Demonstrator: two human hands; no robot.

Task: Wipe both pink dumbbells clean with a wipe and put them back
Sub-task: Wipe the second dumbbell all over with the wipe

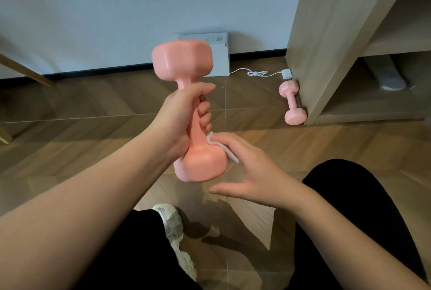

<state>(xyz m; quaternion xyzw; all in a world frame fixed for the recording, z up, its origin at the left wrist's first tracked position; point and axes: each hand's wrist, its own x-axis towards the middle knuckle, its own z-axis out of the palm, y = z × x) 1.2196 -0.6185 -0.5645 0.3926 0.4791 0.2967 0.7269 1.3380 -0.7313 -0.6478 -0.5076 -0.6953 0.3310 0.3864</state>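
The left hand [184, 112] clenches the handle of one pink dumbbell [182, 63] held above the floor [93, 114], the right hand [251, 173] presses a white wipe [229, 155] to its lower head with straight fingers, and the second dumbbell [292, 105] lies on the floor against the shelf unit [326, 44].

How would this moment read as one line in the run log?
step: wiping | left hand: grips held dumbbell | right hand: presses wipe on its lower head | other dumbbell: on floor by shelf
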